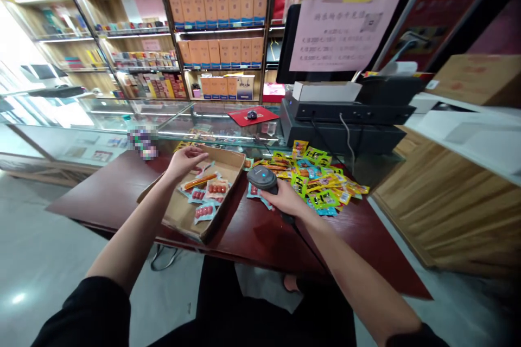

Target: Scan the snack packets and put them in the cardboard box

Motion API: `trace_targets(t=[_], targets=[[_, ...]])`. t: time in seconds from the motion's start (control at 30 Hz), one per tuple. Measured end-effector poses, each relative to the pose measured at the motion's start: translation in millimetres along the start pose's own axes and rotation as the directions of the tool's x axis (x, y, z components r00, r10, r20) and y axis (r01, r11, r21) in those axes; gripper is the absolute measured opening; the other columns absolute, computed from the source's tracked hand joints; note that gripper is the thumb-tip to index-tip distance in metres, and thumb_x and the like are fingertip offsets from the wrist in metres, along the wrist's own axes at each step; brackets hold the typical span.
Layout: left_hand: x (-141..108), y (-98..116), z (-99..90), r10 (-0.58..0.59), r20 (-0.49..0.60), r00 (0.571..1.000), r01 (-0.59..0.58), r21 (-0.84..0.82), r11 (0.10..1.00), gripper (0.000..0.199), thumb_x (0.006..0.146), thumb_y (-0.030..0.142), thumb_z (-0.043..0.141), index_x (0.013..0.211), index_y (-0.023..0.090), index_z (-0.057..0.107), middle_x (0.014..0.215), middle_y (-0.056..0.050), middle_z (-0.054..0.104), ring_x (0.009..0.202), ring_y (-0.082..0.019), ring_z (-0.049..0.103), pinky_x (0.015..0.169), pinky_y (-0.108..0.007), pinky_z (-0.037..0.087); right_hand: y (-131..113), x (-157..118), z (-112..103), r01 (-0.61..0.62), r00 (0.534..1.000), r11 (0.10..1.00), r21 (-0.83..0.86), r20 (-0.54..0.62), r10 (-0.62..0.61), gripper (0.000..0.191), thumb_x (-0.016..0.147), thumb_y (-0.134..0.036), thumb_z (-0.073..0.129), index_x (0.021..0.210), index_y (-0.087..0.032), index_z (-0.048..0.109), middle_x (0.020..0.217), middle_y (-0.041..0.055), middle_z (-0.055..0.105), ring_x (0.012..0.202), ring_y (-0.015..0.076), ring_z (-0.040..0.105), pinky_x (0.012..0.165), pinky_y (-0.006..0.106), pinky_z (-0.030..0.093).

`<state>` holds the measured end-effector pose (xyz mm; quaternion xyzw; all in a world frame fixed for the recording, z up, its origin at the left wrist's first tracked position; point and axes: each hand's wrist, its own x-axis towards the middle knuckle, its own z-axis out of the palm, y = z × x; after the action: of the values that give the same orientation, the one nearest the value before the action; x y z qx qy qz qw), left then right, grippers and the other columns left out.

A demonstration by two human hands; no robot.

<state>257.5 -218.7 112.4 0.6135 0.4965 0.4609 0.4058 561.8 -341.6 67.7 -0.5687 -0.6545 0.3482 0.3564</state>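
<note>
My left hand (186, 162) is over the back left part of a shallow cardboard box (179, 216), its fingers bent; whether it holds anything is too small to tell. Several small packets lie in the box, among them a pack of red balls (204, 211) and a long orange stick pack (201, 180). In my right hand (287, 199) is a black handheld scanner (262, 176) with a blue light, its head pointing left, its cable trailing down. Beneath and behind the scanner is a pile of yellow, green and blue snack packets (321, 181) on the dark red table.
A glass display counter (183, 119) runs behind the table, with a mouse (252, 114) on a red pad. At the back right stand a monitor with a pink sign (342, 32) and a black cash drawer (337, 133). Stocked shelves line the wall.
</note>
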Motion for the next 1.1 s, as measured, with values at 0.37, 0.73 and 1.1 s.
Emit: trace_targets(t=[0.37, 0.73, 1.1], targets=[[4.6, -22.9, 138.3, 0.008, 0.337, 0.941, -0.042, 0.094, 0.995, 0.038, 0.061, 0.045, 0.083, 0.083, 0.016, 0.070, 0.073, -0.004, 0.069, 0.064, -0.015, 0.063, 0.052, -0.023, 0.052, 27.1, -33.2, -40.2, -0.122, 0.984, 0.992, -0.030, -0.131, 0.117, 0.032, 0.080, -0.040, 0.068, 0.101, -0.017, 0.064, 0.056, -0.0010, 0.064, 0.041, 0.0145, 0.059, 0.043, 0.024, 0.046], [12.1, 5.8, 292.9, 0.271, 0.691, 0.670, -0.617, 0.315, 0.721, 0.046, 0.058, 0.021, 0.082, 0.103, 0.019, 0.072, 0.108, -0.013, 0.070, 0.107, -0.031, 0.060, 0.097, -0.036, 0.042, 76.2, -78.0, -107.5, -0.264, 0.904, 0.958, -0.110, -0.375, 0.206, 0.031, 0.074, -0.032, 0.072, 0.100, -0.016, 0.065, 0.060, -0.0001, 0.066, 0.052, 0.0171, 0.063, 0.053, 0.025, 0.049], [15.9, -0.2, 299.4, 0.184, 0.736, 0.652, -0.673, 0.449, 0.588, 0.030, 0.048, 0.016, 0.085, 0.073, 0.019, 0.069, 0.082, -0.011, 0.069, 0.094, -0.031, 0.061, 0.088, -0.035, 0.044, 89.9, -89.8, -104.5, -0.282, 0.913, 0.954, -0.099, -0.332, 0.236, 0.026, 0.077, -0.034, 0.068, 0.094, -0.018, 0.057, 0.052, -0.0044, 0.059, 0.040, 0.0127, 0.056, 0.040, 0.020, 0.041]])
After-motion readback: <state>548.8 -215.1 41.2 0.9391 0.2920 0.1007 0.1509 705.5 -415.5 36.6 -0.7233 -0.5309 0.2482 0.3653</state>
